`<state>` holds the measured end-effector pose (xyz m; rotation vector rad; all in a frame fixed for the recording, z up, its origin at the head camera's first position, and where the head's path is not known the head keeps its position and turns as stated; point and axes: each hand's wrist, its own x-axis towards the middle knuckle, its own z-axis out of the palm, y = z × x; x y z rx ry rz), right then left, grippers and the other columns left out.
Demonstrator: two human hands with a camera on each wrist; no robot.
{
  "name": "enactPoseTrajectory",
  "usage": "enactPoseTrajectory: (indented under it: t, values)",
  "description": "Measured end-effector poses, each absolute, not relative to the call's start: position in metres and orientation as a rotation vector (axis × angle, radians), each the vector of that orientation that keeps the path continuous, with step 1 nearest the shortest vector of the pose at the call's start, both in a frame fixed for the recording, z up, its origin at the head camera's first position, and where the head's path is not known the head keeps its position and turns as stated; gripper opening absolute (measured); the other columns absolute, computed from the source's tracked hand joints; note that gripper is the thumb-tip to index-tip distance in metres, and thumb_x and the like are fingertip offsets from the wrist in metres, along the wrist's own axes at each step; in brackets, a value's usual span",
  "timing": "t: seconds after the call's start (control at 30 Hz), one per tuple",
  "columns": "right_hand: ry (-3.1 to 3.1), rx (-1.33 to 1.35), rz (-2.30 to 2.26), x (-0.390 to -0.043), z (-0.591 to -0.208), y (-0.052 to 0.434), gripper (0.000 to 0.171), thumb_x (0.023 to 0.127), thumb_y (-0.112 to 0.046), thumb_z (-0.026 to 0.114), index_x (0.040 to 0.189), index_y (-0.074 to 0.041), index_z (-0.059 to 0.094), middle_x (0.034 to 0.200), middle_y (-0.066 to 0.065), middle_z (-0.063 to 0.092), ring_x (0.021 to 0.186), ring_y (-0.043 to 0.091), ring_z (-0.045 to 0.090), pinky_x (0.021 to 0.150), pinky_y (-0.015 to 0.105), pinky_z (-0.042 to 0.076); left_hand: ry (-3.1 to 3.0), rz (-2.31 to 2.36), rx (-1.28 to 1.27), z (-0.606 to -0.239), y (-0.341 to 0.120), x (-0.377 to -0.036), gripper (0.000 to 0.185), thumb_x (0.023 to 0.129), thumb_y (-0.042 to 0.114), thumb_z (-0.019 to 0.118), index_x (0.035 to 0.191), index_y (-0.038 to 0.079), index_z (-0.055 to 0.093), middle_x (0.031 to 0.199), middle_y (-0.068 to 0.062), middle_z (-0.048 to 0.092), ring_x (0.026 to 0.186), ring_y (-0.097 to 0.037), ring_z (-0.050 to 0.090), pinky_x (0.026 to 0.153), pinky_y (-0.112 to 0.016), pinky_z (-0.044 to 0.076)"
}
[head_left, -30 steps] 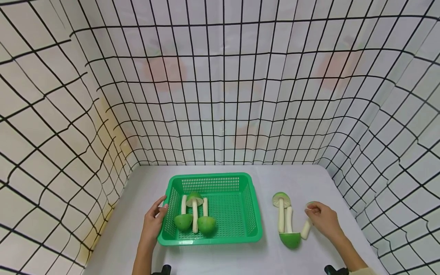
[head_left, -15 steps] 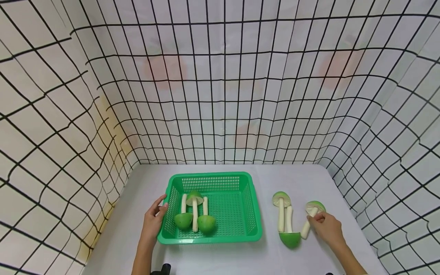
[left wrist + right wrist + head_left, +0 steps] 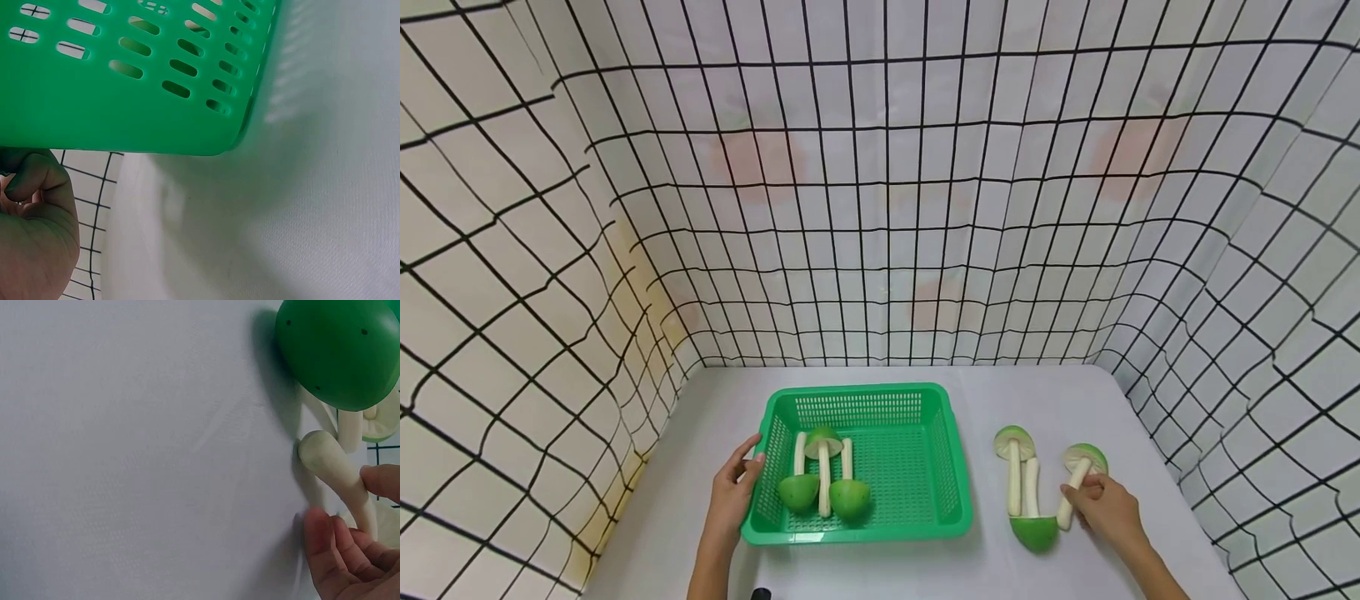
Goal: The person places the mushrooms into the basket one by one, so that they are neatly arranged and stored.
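My right hand [image 3: 1108, 510] pinches the pale stem of a green-capped mushroom [image 3: 1086, 455] lying on the table at the right. In the right wrist view, the thumb is on one side of that stem [image 3: 337, 467] and the fingers are on the other. Beside it lie two more mushrooms, one with its cap [image 3: 1013, 442] away from me and one with its cap [image 3: 1034, 533] toward me. My left hand [image 3: 728, 496] holds the left rim of a green plastic basket [image 3: 910, 535]. In the left wrist view, its bent thumb is against the basket's edge [image 3: 94, 128].
Three similar mushrooms lie in the basket's left half, including one with a rounded green cap [image 3: 850, 500]. A white cloth covers the table [image 3: 1037, 392]. Behind and at both sides rise white walls [image 3: 865, 275] with a black grid pattern.
My right hand has moved from over the mushroom's cap down to its stem, uncovering the cap, and now pinches the stem. The left hand and basket stay in place.
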<state>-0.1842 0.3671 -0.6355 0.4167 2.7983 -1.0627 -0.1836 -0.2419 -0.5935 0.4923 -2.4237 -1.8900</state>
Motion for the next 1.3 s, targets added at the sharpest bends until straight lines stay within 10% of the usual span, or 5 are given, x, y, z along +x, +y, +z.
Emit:
enactPoseTrajectory:
  t: [0.37,1.3]
  values:
    - [2.804,0.401,-1.199,-0.184,-0.631,0.359,0.052,0.094,-0.028,0.072,0.129,0.008,0.06,0.091,0.006,0.073,0.065,0.01,0.066,0.058,0.024,0.052,-2.422,-1.888,0.5,-0.594,-0.245,-0.181,0.05,0.105,0.045,0.057,0.152,0.03,0.05,0.106,-0.006,0.054,0.091,-0.017,0.052,0.07,-0.025,0.048]
    - [2.793,0.386,-1.332,-0.185,-0.605,0.357,0.052,0.097,-0.026,0.071,0.136,0.005,0.058,0.11,0.017,0.071,0.076,0.003,0.069,0.066,0.025,0.06,-2.39,-1.9,0.47,-0.597,-0.244,-0.182,0.05,0.104,0.046,0.059,0.15,0.029,0.052,0.103,-0.004,0.053,0.091,-0.016,0.054,0.071,-0.025,0.05]
